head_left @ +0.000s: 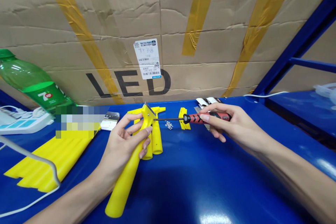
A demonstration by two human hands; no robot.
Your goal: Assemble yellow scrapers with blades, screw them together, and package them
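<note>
My left hand [126,140] is closed around a yellow scraper [123,185], its long handle slanting down toward me and a blade edge showing at its head. Between the fingers of my right hand [223,119] is a red and black screwdriver [196,118]. The screwdriver's shaft points left, and its tip is at the scraper's head, near a screw. Whether the tip touches the screw I cannot tell. Behind my left hand lie more yellow scraper handles [157,140]. Small loose screws [169,125] and yellow plastic pieces [184,118] lie on the blue surface [178,182].
At the left are a stack of yellow handles [60,157], a green bottle [39,84], a white power strip [28,122] and a grey cable [34,154]. Packaged blades [208,102] lie behind my right hand. A large cardboard box [210,66] stands across the back.
</note>
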